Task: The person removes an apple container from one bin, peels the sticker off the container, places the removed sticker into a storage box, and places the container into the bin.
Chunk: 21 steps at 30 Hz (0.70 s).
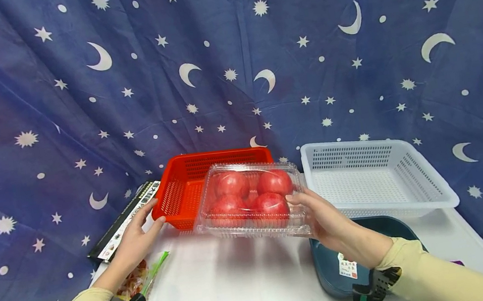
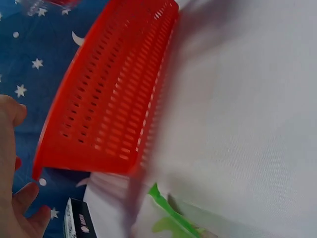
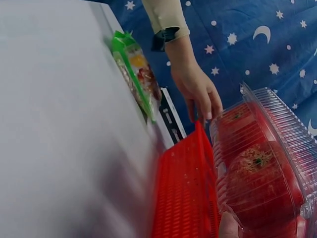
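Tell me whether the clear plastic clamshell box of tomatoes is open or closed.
Closed: the clear plastic clamshell box has its lid down over the red tomatoes, and the right hand holds it at its edge, above the red plastic basket.

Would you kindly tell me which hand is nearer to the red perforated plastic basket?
Left. The left hand touches the red perforated plastic basket at its near-left corner; the right hand holds the clear plastic tomato clamshell at the basket's right side.
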Each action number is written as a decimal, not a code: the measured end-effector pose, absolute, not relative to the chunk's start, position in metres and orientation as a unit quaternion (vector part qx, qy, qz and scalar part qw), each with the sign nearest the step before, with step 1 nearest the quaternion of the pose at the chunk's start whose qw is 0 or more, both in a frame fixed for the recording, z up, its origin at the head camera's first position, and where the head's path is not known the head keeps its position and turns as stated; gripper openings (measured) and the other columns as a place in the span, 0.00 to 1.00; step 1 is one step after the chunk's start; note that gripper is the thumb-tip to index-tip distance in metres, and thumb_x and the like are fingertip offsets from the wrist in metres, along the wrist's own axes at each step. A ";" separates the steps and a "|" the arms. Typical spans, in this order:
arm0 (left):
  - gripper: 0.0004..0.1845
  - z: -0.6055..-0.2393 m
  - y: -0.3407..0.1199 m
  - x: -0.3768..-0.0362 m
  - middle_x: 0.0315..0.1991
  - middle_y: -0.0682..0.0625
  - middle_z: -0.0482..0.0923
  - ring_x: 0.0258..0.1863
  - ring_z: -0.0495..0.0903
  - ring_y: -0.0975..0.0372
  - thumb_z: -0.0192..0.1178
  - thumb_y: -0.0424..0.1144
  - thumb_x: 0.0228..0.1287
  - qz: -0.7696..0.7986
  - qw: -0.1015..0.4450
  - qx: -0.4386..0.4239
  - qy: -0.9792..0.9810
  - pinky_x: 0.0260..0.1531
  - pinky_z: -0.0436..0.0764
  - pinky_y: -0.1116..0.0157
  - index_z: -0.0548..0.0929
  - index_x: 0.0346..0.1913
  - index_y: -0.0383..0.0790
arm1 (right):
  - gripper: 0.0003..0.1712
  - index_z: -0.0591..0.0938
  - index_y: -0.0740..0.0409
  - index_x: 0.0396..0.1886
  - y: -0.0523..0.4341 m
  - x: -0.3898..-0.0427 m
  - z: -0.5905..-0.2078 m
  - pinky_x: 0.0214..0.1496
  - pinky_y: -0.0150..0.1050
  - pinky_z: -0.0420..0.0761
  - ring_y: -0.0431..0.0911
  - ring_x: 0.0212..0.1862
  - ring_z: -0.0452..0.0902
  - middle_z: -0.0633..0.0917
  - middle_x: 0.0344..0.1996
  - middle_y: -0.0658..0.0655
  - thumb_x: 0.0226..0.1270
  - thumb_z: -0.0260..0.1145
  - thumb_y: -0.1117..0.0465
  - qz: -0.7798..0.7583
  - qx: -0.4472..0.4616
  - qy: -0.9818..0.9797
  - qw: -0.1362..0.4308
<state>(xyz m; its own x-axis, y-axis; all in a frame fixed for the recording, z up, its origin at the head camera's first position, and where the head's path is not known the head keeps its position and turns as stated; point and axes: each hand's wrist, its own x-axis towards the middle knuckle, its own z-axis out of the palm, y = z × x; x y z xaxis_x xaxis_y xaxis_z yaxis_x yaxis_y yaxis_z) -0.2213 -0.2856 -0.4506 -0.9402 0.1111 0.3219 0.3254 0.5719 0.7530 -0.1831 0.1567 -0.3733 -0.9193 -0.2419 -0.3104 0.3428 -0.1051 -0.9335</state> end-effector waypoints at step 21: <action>0.18 -0.482 -0.281 -0.232 0.79 0.37 0.55 0.63 0.74 0.42 0.64 0.35 0.73 -0.513 0.143 -0.112 -0.839 0.54 0.75 0.78 0.70 0.55 0.29 | 0.47 0.52 0.46 0.81 0.141 -0.231 -0.375 0.54 0.51 0.84 0.56 0.56 0.77 0.71 0.66 0.65 0.69 0.65 0.49 -0.764 0.062 0.617 0.177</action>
<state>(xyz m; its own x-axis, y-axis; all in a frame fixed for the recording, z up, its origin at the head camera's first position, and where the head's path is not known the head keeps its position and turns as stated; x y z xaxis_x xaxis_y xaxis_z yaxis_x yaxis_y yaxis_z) -0.2325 -0.2810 -0.4823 -0.9340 0.0421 0.3549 0.3352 0.4474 0.8292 -0.2308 0.1407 -0.3753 -0.9300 -0.1941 -0.3122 0.3461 -0.1763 -0.9215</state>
